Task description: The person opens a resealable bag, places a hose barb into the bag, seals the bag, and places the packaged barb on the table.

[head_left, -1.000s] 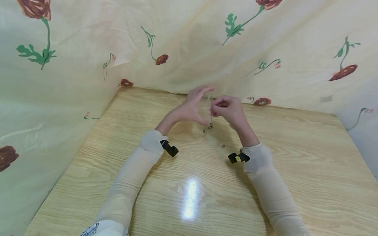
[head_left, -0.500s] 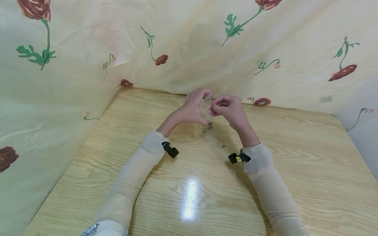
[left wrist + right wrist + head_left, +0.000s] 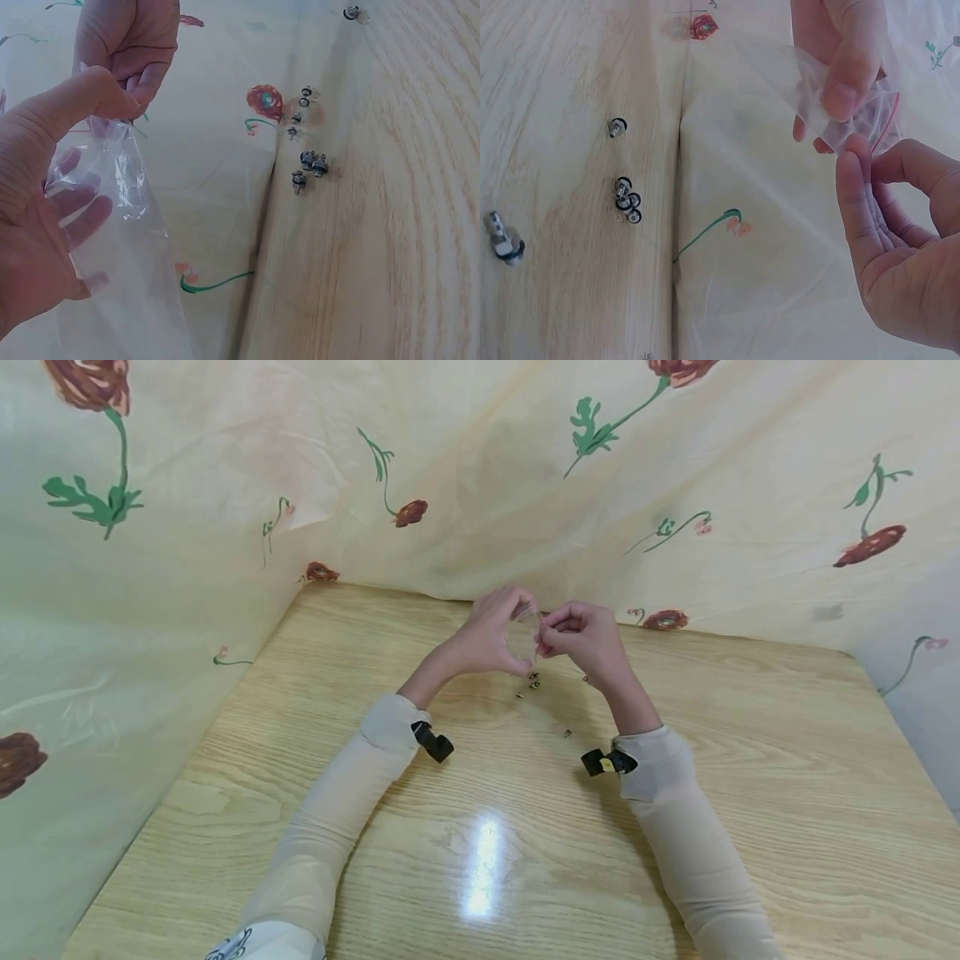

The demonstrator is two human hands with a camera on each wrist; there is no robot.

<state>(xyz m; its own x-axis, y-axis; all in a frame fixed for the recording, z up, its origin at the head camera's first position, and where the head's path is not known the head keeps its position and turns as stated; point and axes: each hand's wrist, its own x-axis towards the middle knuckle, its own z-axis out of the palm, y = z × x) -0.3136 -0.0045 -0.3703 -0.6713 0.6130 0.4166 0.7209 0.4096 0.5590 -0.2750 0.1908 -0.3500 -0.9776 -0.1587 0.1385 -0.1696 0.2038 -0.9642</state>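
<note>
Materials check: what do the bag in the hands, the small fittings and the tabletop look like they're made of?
The bag: thin, glossy, clear plastic film; the left hand shows through. The small fittings: probably metal, from their shiny silvery look; their dark rings may be rubber or plastic. The tabletop: grained wood or wood-look laminate; bright reflection suggests a smooth, glossy finish.

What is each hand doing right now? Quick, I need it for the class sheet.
Left hand: holding a clear zip bag.
Right hand: closed in a pinch, holding the edge of the same bag.
</note>
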